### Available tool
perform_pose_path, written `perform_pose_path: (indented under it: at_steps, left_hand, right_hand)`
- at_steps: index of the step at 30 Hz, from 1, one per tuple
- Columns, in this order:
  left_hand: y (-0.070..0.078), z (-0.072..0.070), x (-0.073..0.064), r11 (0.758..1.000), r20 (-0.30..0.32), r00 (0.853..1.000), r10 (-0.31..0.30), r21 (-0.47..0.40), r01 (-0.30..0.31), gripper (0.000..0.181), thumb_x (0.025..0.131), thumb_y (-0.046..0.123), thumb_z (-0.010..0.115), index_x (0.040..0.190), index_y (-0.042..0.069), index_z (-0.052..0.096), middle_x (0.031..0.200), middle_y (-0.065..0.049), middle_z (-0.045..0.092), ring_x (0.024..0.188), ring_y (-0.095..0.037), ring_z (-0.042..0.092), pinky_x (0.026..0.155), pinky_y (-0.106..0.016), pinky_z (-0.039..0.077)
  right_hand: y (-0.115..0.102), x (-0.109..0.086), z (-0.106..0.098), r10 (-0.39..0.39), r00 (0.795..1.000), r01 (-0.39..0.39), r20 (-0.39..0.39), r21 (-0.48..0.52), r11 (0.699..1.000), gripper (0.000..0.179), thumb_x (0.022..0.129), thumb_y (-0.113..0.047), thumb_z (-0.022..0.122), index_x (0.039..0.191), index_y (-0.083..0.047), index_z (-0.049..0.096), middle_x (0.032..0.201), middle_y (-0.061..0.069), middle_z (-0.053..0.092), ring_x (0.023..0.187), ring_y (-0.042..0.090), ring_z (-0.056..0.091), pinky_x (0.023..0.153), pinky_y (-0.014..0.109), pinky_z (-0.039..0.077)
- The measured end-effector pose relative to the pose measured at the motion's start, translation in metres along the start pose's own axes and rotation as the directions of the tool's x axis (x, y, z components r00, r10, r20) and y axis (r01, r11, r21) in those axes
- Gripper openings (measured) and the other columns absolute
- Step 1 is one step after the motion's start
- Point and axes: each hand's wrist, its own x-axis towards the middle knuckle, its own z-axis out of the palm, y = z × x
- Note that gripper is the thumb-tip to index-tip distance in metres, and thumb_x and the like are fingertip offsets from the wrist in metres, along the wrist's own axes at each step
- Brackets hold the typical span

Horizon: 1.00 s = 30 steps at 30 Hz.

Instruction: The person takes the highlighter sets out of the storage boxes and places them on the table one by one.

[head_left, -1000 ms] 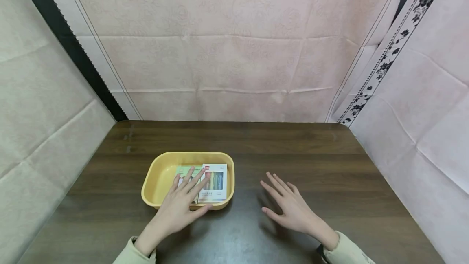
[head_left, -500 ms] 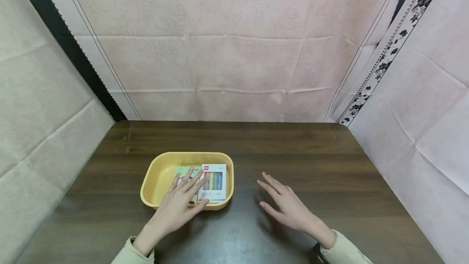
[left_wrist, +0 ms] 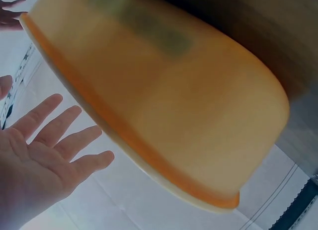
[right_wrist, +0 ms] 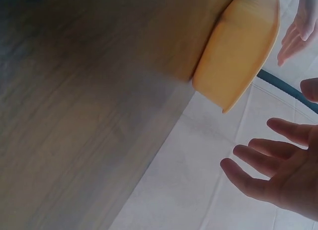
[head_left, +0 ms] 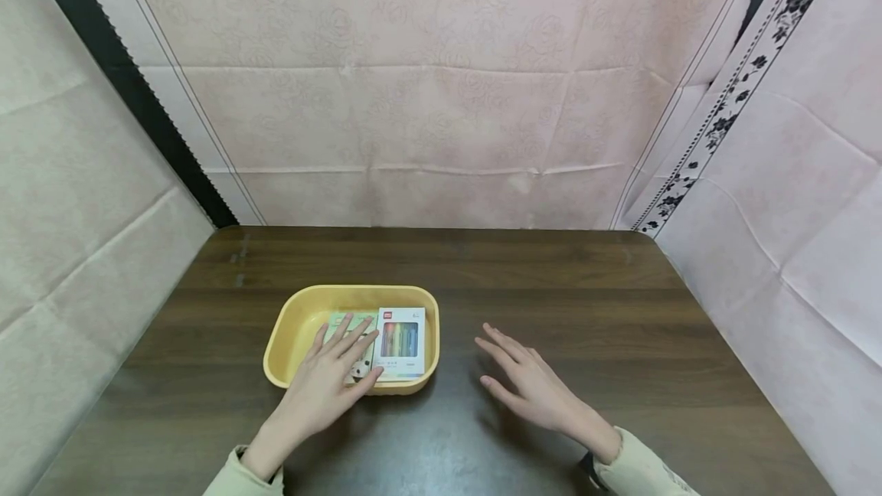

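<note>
A yellow plastic basin [head_left: 281, 350] stands on the table, left of centre in the head view. In it lie a white box of colored pencils [head_left: 401, 367] with a window and, beside that, a pale green booklet or pack [head_left: 361, 367] with a cartoon print. My left hand [head_left: 324, 385], fingers spread and straight, hovers over the basin's near rim and partly hides the green item. The left wrist view shows this palm above the rim, holding nothing. To the right of the basin, my right hand [head_left: 534, 389] hovers over the table with fingers extended and nothing in them.
The dark wooden table [head_left: 551, 274] runs back to a pale cloth backdrop [head_left: 441, 121]. Cloth panels flank it, a left one [head_left: 89, 251] and a right one [head_left: 813, 213]. Both forearms come in from the front edge.
My left hand has drifted slightly left and back, uncovering more of the pencil box. My right hand has shifted a little to the left. Basin and contents stay in place.
</note>
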Motion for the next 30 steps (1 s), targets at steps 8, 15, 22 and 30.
perform_pose_path:
  at_steps: [8,15,22,30]
  left_hand:
    - [-0.004,-0.003,-0.002,0.999,-0.029,0.999,-0.024,-0.023,0.024,0.047,0.082,0.04,0.06,0.122,0.014,0.058,0.136,-0.004,0.048,0.131,-0.031,0.035,0.106,-0.052,0.019]
    - [-0.009,-0.005,-0.001,0.999,-0.066,0.997,-0.032,-0.013,0.031,0.045,0.08,0.034,0.063,0.119,0.011,0.059,0.131,-0.007,0.052,0.125,-0.034,0.042,0.103,-0.054,0.024]
    - [-0.015,-0.006,-0.001,1.0,-0.156,0.988,-0.022,-0.006,0.021,0.043,0.077,0.028,0.066,0.115,0.007,0.061,0.123,-0.01,0.058,0.116,-0.034,0.05,0.096,-0.056,0.034]
    - [-0.023,-0.008,-0.002,0.999,-0.214,0.976,-0.034,-0.004,0.034,0.038,0.076,0.022,0.066,0.111,0.005,0.063,0.115,-0.012,0.063,0.11,-0.034,0.055,0.092,-0.053,0.039]
  right_hand:
    - [-0.001,0.005,0.0,-0.028,0.999,0.028,-0.018,-0.015,0.999,0.05,0.089,-0.037,0.052,0.133,-0.016,0.044,0.144,0.004,0.035,0.128,0.021,0.04,0.091,0.048,0.042]
    - [-0.003,0.011,-0.002,-0.062,0.997,0.06,-0.045,-0.025,0.998,0.05,0.088,-0.034,0.055,0.133,-0.014,0.045,0.142,0.005,0.039,0.125,0.019,0.044,0.09,0.044,0.044]
    - [-0.005,0.016,-0.002,-0.08,0.995,0.078,-0.06,-0.03,0.996,0.049,0.087,-0.031,0.057,0.132,-0.014,0.045,0.14,0.005,0.042,0.123,0.018,0.046,0.089,0.043,0.045]
    - [-0.007,0.02,0.001,-0.058,0.997,0.058,-0.045,-0.004,0.998,0.048,0.087,-0.029,0.057,0.131,-0.016,0.046,0.138,0.004,0.044,0.122,0.018,0.047,0.089,0.044,0.044]
